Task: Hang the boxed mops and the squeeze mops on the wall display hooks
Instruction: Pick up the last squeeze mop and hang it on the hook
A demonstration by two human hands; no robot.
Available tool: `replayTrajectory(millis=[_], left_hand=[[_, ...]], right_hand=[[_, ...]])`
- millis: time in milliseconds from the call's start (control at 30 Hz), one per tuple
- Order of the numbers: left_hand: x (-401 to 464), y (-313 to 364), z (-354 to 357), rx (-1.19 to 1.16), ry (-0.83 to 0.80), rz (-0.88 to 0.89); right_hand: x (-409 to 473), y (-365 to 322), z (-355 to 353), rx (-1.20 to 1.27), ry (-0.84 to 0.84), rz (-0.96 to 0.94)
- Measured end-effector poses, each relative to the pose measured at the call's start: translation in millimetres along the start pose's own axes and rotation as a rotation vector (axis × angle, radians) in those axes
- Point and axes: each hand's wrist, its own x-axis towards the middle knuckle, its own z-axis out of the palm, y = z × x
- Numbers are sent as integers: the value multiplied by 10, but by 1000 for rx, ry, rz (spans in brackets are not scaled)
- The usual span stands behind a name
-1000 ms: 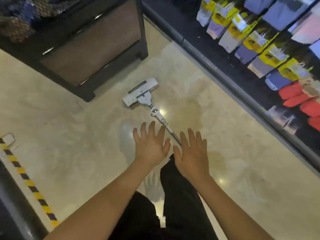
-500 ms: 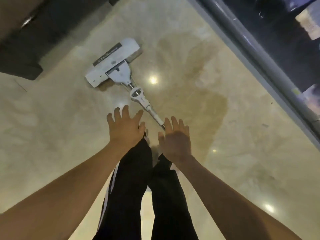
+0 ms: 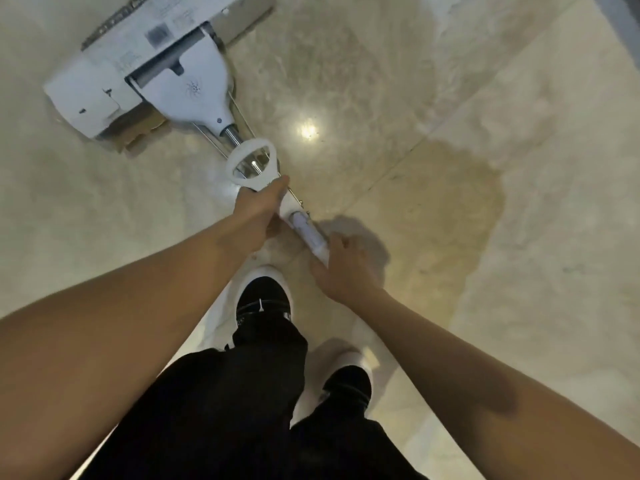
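Note:
A white squeeze mop [image 3: 187, 88] lies flat on the beige floor, its wide head wrapped in a printed sleeve at the upper left and its shaft running down toward me. My left hand [image 3: 258, 211] grips the shaft just below the white squeeze loop [image 3: 251, 162]. Lower on the white handle section [image 3: 306, 233], my right hand [image 3: 341, 268] curls around the shaft from the right side. The lowest end of the handle is hidden under my right hand.
Glossy beige marble floor [image 3: 450, 202] fills the view, with a ceiling-light glare near the mop. My black trousers and white-soled shoes [image 3: 263, 296] stand directly below the mop handle. A dark shelf base [image 3: 623, 8] shows at the top right corner.
I have bent down much closer to the floor. Both hands went from spread open above the mop to gripping its shaft. The shelves have left the view.

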Motion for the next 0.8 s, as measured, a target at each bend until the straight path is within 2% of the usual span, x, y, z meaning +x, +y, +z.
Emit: replayTrajectory(millis=[67, 167, 267, 367, 467, 533, 600, 667, 700, 800], left_hand=[[152, 31, 73, -165, -32, -56], [217, -25, 32, -265, -6, -109], [-165, 40, 75, -254, 94, -76], [-756, 202, 165, -210, 144, -41], [-1388, 360, 110, -215, 163, -90], [-1867, 444, 41, -199, 103, -140], [-2411, 493, -47, -279, 25, -132], [-3077, 606, -93, -303, -19, -123], [-3421, 674, -127, -229, -22, -86], [-4341, 971, -157, -257, 74, -71]], right_hand=[[70, -26, 38, 87, -15, 22], [-16, -86, -71, 183, -49, 86], [-418, -278, -283, 370, -20, 138], [-976, -531, -459, 478, -37, 176], [-1597, -745, -699, 321, -21, 103], [-2114, -844, -940, 203, -25, 53], [-2686, -906, -1228, 146, -46, 11], [-3302, -954, -1542, 276, -55, 80], [-3581, -979, -1708, 345, -45, 109], [-4309, -1070, -2138, 352, -38, 33]])
